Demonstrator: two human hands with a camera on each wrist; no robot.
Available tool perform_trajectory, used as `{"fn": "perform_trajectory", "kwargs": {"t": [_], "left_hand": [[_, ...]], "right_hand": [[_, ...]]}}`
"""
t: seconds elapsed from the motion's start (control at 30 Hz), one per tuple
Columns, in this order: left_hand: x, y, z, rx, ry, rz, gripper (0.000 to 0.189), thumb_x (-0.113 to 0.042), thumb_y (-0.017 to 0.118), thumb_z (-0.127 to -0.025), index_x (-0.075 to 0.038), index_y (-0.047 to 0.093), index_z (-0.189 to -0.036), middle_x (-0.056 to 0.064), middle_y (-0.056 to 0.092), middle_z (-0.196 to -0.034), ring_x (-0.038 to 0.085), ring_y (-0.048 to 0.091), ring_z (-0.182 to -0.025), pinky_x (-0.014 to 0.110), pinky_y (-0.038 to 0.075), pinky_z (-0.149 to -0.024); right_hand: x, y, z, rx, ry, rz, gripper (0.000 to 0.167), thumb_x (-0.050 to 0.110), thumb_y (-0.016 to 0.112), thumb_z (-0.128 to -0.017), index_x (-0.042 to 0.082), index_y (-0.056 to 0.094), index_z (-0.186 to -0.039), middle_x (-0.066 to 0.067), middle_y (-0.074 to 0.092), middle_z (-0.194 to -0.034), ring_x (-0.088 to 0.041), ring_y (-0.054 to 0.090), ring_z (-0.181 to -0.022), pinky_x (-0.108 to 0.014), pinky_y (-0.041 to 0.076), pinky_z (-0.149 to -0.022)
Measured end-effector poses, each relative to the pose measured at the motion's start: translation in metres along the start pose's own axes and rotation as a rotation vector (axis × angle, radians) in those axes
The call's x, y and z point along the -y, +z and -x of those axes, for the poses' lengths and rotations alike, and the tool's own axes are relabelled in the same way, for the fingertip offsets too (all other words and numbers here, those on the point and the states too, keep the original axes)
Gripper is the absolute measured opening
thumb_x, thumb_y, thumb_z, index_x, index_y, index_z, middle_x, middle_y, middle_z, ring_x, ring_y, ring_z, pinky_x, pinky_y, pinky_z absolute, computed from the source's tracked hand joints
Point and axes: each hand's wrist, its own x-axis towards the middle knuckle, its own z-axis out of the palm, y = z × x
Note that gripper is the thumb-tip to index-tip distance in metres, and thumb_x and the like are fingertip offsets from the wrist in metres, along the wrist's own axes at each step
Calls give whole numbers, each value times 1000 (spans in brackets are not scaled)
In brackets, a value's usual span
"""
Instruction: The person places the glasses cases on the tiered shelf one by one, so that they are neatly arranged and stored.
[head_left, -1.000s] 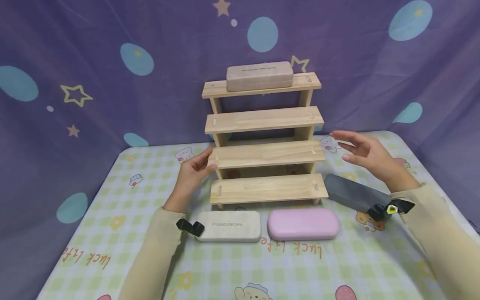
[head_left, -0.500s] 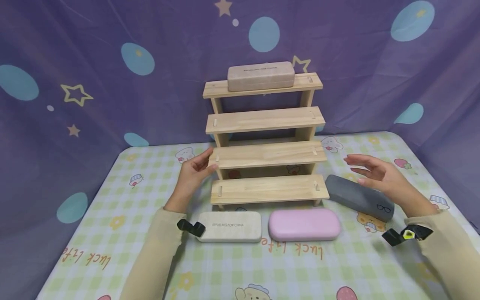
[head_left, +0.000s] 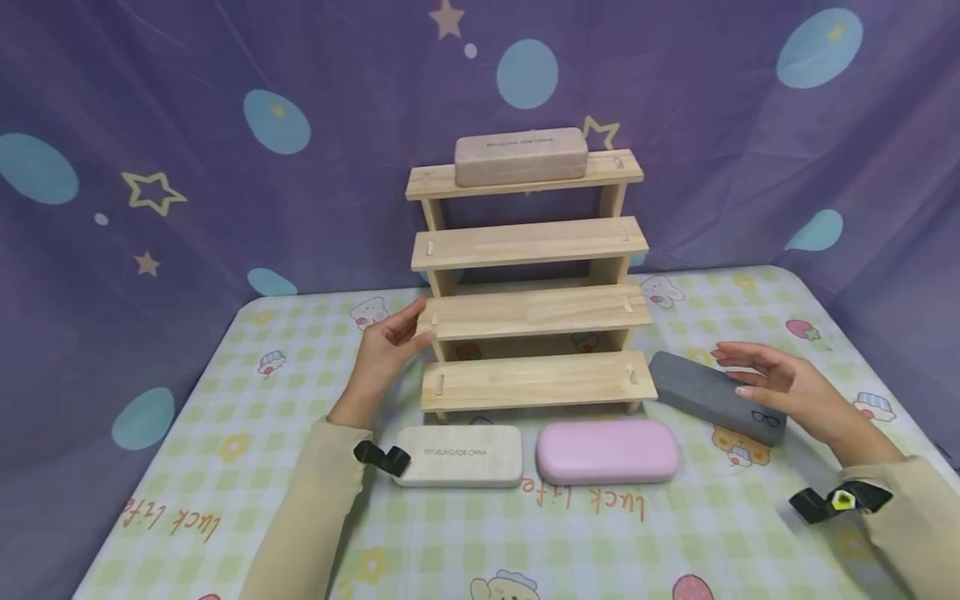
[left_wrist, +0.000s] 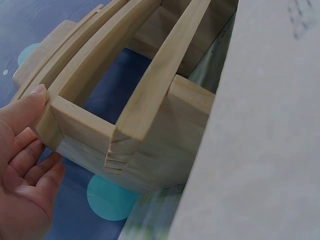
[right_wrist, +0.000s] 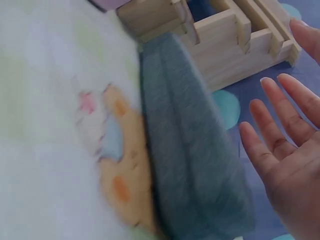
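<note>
A four-step wooden display stand (head_left: 536, 379) stands at the back of the table. My left hand (head_left: 382, 354) holds its left end at the second step from the bottom. In the left wrist view the thumb rests on the wood edge and the other fingers lie behind the side. Right of the stand, a dark grey glasses case (head_left: 705, 393) lies at a slant on the cloth. Above its near end hovers my right hand (head_left: 795, 396), fingers spread and apart from the case in the right wrist view. A beige glasses case (head_left: 521, 158) sits on the top step.
In front of the stand lie a white glasses case (head_left: 465, 457) with printed lettering and a pink glasses case (head_left: 607, 452). A checked cloth (head_left: 247, 500) covers the table. Behind it hangs a purple curtain (head_left: 360, 83) patterned with stars and balloons.
My right hand has moved down and to the right, from beside the stand to over the grey glasses case. The left hand has stayed at the stand's left end.
</note>
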Motion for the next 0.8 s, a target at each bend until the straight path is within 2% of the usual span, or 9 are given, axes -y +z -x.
{"fn": "perform_trajectory", "kwargs": {"t": [0.2,0.33,0.6,0.8], "left_hand": [[-5,1,1,3,-8,6,53,-3,68,-86,3,47,-134,13,46,-140,22,45,-129,25,40,-103],[-1,0,2,-5,-3,7,53,-4,68,-85,1,48,-134,11,47,-140,20,45,-129,24,40,-103],[-1,0,1,0,4,10,53,-2,67,-86,2,48,-134,12,46,-140,22,45,-128,24,40,-103],[-1,1,2,-5,-13,10,54,-4,69,-85,0,48,-135,10,47,-140,20,46,-128,23,41,-102]], "right_hand": [[-8,-1,15,-48,14,-18,55,-24,44,-85,-13,33,-138,0,53,-134,-8,51,-122,-15,45,-95],[-8,0,21,-98,17,-35,54,-25,45,-84,-12,36,-136,0,54,-133,-7,52,-120,-14,44,-95],[-10,0,33,-192,10,-39,53,-28,46,-81,-16,38,-132,1,54,-134,-5,47,-124,-12,37,-100],[-18,2,39,-187,112,58,59,-22,50,-83,-9,35,-139,5,48,-137,-2,44,-122,-9,36,-93]]}}
